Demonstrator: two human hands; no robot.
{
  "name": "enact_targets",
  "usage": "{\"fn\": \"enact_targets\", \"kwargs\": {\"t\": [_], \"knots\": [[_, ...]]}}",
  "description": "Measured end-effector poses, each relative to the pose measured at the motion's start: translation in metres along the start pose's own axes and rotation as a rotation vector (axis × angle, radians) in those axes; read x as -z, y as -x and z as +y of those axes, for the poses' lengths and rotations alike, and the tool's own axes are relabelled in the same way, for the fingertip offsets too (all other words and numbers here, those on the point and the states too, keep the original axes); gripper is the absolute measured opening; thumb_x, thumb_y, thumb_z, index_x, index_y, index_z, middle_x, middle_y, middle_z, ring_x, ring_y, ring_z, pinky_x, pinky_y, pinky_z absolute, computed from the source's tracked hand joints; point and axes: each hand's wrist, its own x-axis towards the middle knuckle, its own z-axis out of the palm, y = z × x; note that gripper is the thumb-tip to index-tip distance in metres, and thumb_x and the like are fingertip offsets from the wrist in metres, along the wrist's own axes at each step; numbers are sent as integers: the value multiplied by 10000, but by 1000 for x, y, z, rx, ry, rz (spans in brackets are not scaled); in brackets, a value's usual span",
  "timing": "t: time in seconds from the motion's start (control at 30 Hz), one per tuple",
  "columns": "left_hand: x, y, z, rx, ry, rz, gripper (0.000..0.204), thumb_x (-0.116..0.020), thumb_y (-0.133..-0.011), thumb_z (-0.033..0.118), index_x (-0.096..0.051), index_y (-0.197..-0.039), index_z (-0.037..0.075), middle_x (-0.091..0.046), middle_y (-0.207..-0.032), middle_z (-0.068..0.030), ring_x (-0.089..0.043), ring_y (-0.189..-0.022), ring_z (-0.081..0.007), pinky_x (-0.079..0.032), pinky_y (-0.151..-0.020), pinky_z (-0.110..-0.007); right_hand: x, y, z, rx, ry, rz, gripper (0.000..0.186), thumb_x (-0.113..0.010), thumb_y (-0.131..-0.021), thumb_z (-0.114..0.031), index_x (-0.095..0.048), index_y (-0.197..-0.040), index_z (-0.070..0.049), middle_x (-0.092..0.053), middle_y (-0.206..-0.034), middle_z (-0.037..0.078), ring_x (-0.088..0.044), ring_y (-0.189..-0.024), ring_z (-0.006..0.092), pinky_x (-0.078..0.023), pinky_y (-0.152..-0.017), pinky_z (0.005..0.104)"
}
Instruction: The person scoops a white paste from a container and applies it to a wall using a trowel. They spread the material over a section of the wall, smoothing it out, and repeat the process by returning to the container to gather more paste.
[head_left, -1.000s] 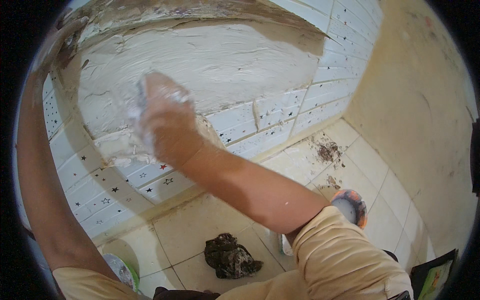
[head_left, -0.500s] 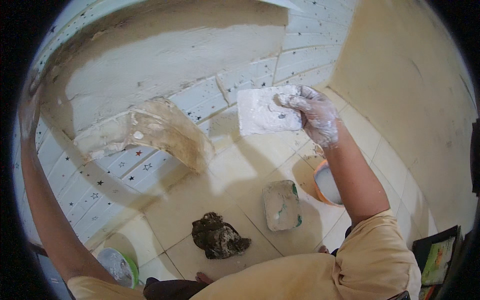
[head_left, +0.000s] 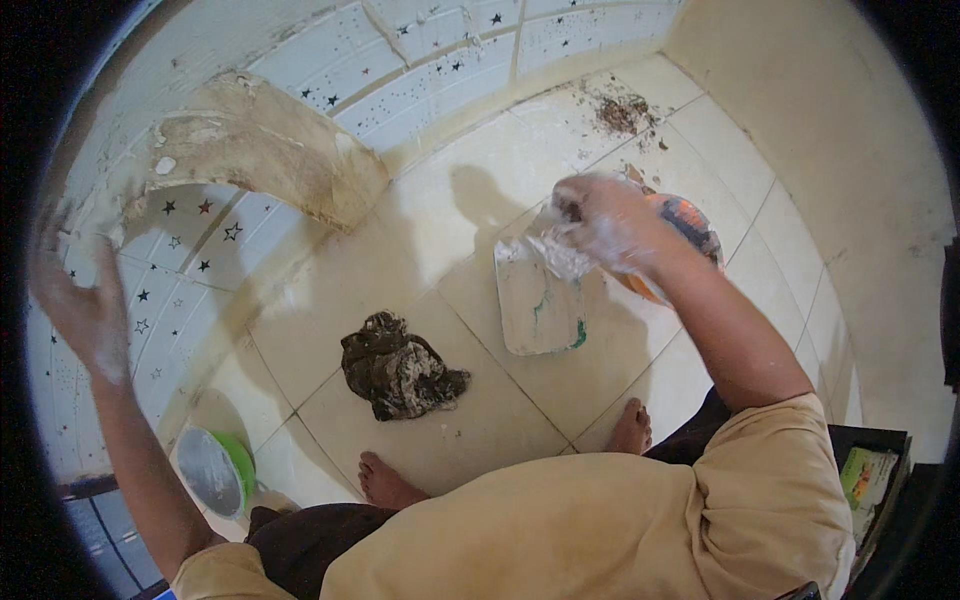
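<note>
My right hand point(head_left: 615, 228), coated in white paste and blurred by motion, is closed on a white-smeared flat plate point(head_left: 560, 252) that shows only in part. It hangs over the end of a pale rectangular board point(head_left: 538, 312) with green marks, lying on the floor. Right beside that hand stands an orange bucket point(head_left: 690, 222), partly hidden by my forearm. At the far left, my left hand point(head_left: 80, 305) is whitened too, its thumb and fingers apart, close to the wall and the rough end of a curved brown strip point(head_left: 260, 150).
A dark crumpled rag point(head_left: 400, 370) lies on the tiled floor point(head_left: 500, 430) ahead of my feet. Low on the left is a green bowl point(head_left: 215, 470) with grey-white contents. Brown debris point(head_left: 622, 112) is scattered near the far corner. A dark box point(head_left: 870, 480) sits at right.
My right hand has come down from in front of the wall to over the board, with the flat plate tilted. My left hand has moved lower along the wall. The view has tipped downward.
</note>
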Motion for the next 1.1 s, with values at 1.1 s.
{"fn": "enact_targets", "kwargs": {"t": [1.1], "knots": [[127, -67, 410, -658, 867, -713, 479, -568, -832, 341, -589, -1138, -26, -515, -1213, -235, -494, -1110, -393, -359, -890, -600, -167, 5, 36, -133, 339, -415, 222, -535, -850, -219, -662, -969, -81, -689, -938, 122, -672, -888, 284, -516, -736, 448]]}}
